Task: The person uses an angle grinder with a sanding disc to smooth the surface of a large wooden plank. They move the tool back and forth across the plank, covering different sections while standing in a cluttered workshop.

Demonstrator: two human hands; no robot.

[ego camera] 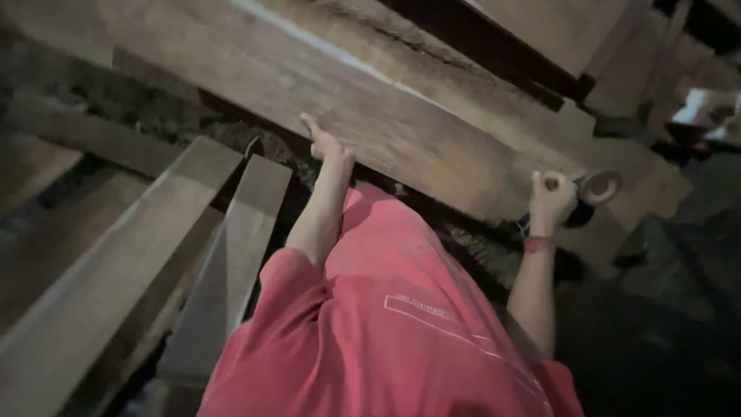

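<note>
Head view looks down past a red shirt (386,324) at a stack of rough timber in pretty dim light; left hand (324,144) is up against the lower edge of a big wide plank (386,116) that runs diagonally across the frame; its fingers (311,123) are stretched out fairly flat on the wood, more pressing or steadying than gripping, nothing is closed inside them as far as I can see; right hand (551,199) is curled into a fist further along the same plank edge, knuckles toward the camera; those fingers are wrapped shut around the dark handle of a small tool with a round disc head (598,188), looks like a compact sander or grinder but it's too blurry to say which; the disc sits just beside the fist on the outer side, touching or almost touching the wood, can't tell which; a red band (536,244) is on that wrist just below the fist; off to the far side of the left fingers, two paler boards (231,255) slope down and away, lying side by side, well apart from the tool; more planks (571,31) are stacked above and beyond both hands; dark ground (656,347) shows below the right forearm
</note>
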